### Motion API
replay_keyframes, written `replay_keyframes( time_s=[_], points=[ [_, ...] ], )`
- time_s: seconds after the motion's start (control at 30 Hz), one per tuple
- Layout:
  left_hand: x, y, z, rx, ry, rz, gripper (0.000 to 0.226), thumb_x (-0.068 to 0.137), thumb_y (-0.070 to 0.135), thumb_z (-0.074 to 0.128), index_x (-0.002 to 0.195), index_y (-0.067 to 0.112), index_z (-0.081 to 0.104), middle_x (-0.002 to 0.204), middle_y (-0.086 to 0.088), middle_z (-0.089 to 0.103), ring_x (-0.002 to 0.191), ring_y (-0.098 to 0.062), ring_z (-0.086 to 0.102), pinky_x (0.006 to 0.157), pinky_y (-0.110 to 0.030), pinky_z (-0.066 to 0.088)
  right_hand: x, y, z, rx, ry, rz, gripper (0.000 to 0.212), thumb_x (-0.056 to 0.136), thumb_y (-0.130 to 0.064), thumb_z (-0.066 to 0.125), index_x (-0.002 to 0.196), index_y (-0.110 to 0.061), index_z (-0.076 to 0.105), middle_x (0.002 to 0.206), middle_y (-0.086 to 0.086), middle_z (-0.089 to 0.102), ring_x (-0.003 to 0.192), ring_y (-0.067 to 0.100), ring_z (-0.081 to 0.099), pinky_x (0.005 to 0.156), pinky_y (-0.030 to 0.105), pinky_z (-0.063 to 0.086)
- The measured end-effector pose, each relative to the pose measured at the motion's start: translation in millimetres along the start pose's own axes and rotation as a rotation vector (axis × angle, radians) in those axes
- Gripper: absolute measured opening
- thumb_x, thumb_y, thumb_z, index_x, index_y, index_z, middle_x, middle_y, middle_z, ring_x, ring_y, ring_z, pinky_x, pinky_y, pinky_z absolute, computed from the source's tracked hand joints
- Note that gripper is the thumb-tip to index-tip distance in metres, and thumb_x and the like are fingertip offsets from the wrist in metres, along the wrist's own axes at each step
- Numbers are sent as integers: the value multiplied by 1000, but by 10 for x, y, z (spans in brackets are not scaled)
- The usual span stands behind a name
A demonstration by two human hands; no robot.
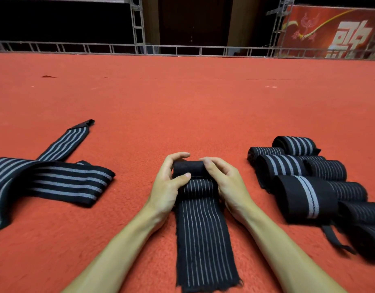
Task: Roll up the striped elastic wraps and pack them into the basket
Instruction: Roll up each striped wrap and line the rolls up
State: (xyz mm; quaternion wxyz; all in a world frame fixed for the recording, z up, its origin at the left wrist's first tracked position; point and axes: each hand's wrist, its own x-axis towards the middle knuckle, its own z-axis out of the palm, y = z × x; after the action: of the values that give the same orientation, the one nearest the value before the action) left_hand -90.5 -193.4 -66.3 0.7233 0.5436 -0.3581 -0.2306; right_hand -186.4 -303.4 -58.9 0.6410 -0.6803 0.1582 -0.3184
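Observation:
A black elastic wrap with thin white stripes lies flat on the red carpet, running from the bottom edge up to my hands. Its far end is curled into a small black roll. My left hand grips the roll's left end, thumb on top. My right hand grips the right end, fingers curled over it. Several rolled black wraps with grey stripes lie in a heap to the right. Unrolled wide-striped wraps lie crossed on the left. No basket is in view.
The red carpet stretches far ahead to a metal truss rail. A red banner hangs at the back right. A loose black strap end trails from the rolled heap.

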Motion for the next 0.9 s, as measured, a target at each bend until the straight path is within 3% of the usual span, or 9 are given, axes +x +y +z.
replay_keyframes(
  time_s=[0.07,0.13,0.27,0.33,0.5,0.63,0.77,0.9],
  points=[
    [-12,5,-3,-4,-37,14,45,70,6,58,110,26,61,104,2,62,94,-15,57,83,-30,48,-21,-32,11,-29,-12,-2,32,84,-44,64,89,-13,71,82,-3,69,79,8,61,76,28,47],
    [-15,12,-3,14,-64,12,47,69,6,58,111,26,62,102,7,64,94,-14,57,83,-29,47,-24,-41,6,-14,6,5,26,86,-33,64,88,-9,71,81,0,69,77,8,61,74,27,47],
    [-4,16,-2,42,-56,-31,54,62,31,66,116,32,61,112,-1,63,102,-17,58,93,-35,44,-18,-19,-21,55,23,12,12,82,-19,72,91,-11,72,87,4,71,83,13,63,80,30,49],
    [-6,0,4,32,-46,-75,58,63,40,67,120,31,57,118,-8,63,107,-20,59,96,-36,45,-19,-1,-34,94,0,17,18,76,-16,78,92,-13,72,89,4,70,85,14,64,80,31,51],
    [11,-44,36,1,-41,-123,44,78,46,56,119,31,49,112,-1,65,99,-10,65,89,-33,49,-10,9,-69,199,-55,13,24,65,-10,76,88,-15,71,92,4,69,88,23,64,86,44,51],
    [12,-52,35,4,-49,-122,36,87,47,57,118,34,45,113,-2,63,98,-9,65,86,-30,51,-7,11,-79,247,-79,-22,22,64,-3,75,79,-18,71,107,2,71,99,23,64,94,48,48],
    [5,-43,44,-17,3,-122,30,89,31,53,117,25,46,105,0,61,85,-2,65,76,-22,50,-11,15,-93,233,-95,-16,27,65,-3,74,89,-13,70,103,2,71,96,21,64,93,47,49],
    [-1,-28,40,-24,32,-75,37,82,30,60,115,20,49,102,-3,61,88,-9,63,77,-24,51,-4,17,-80,141,-72,-12,31,75,-21,74,106,-21,70,98,4,69,94,21,63,89,41,51]
  ],
)
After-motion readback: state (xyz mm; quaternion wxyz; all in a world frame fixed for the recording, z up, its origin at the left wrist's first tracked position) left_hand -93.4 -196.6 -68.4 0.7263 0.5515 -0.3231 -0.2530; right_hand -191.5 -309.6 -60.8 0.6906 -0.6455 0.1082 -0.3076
